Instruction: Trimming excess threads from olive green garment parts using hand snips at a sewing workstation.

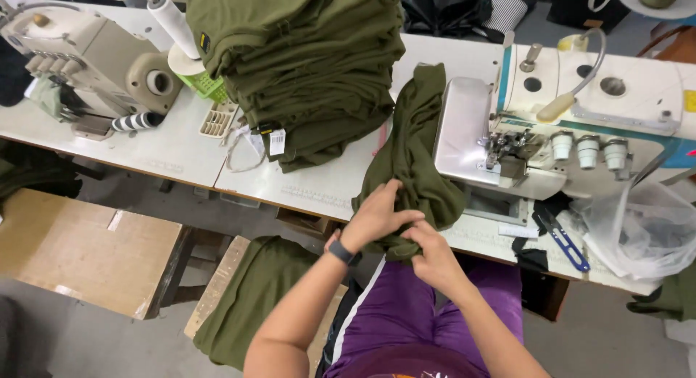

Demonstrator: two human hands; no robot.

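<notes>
A: Step in hand, by judgement: bunching and arranging the olive-green garment piece point(410, 157) at table edge, lower centre of frame. Left hand point(375, 217) pressed down on the fabric, fingers curled into it. Right hand point(433, 252) pinching the lower fold.

B: Location of piece?

A: Draped from hands up along the left side of the overlock sewing machine point(507, 142), centre right. Stack of folded olive garments point(304, 66) at upper centre, apart.

B: Next move?

A: Probably calls for a flattened edge, aligned toward the presser foot.
</notes>
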